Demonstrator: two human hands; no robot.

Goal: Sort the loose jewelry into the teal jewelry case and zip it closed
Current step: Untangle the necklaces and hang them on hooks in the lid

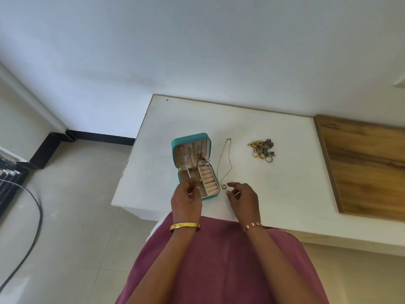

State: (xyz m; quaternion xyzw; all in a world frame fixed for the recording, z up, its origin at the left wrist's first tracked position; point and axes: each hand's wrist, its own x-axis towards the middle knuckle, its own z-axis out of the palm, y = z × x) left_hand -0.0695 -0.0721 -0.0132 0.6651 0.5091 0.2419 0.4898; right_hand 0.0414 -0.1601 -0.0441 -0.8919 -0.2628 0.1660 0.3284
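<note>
- Desk point(274, 137): white top carrying everything; the case serves as the landmark near its front left part, probably set there so both hands reach it easily.
- Case point(192, 166): teal outside, pale pink lining, lying open with its lid propped up behind the tray. Chains already hang inside the lid; the tray's right side shows a column of ring rolls, its left side open compartments. Zip not yet closed.
- Left hand point(186, 200): hovers over the case's front edge, fingers loosely curled; whether they pinch anything I cannot tell.
- Right hand point(242, 198): just right of the case's front corner, fingers spread and slack, holding nothing, probably poised for the necklace.
- Pile of jewelry point(262, 150): well to the right of the case, gold rings and silvery pieces heaped together, seemingly waiting to be sorted.
- Necklace point(225, 163): thin gold chain stretched out just right of the case, its small round pendant at the near end, close to the right fingertips.
</note>
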